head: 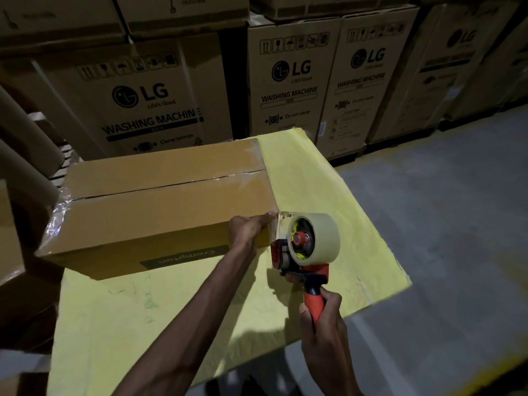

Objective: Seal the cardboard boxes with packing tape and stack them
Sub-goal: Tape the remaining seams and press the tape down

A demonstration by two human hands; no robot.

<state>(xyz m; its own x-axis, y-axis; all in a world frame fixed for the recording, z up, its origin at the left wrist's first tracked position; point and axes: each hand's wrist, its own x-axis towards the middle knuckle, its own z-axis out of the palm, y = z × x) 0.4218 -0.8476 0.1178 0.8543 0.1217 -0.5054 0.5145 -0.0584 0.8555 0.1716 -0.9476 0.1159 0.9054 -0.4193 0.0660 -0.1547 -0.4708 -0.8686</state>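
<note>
The cardboard box (160, 212) lies on the left half of the yellow-covered desk (343, 195). Its top flaps are closed, and a clear strip already runs along the middle seam, crinkled where it folds down the left end.

That crinkling hints at the main risk, which is slack tape. If the strip now starting at the near right corner is drawn without tension or at a skew, it will probably wrinkle or lie crooked. A hard tug might also slide the box, since only one hand steadies it. The front of the tape dispenser (303, 252) sits just beside the fingertips, so a slip could nick them.

The left hand (248, 230) curls its fingers over the box's near right corner, gripping it and apparently pinning a tape end there. The dispenser hangs just right of that corner, off the box's end. The right hand (323, 324) is wrapped tightly around its orange handle, nearer the person and apart from the box.
</note>
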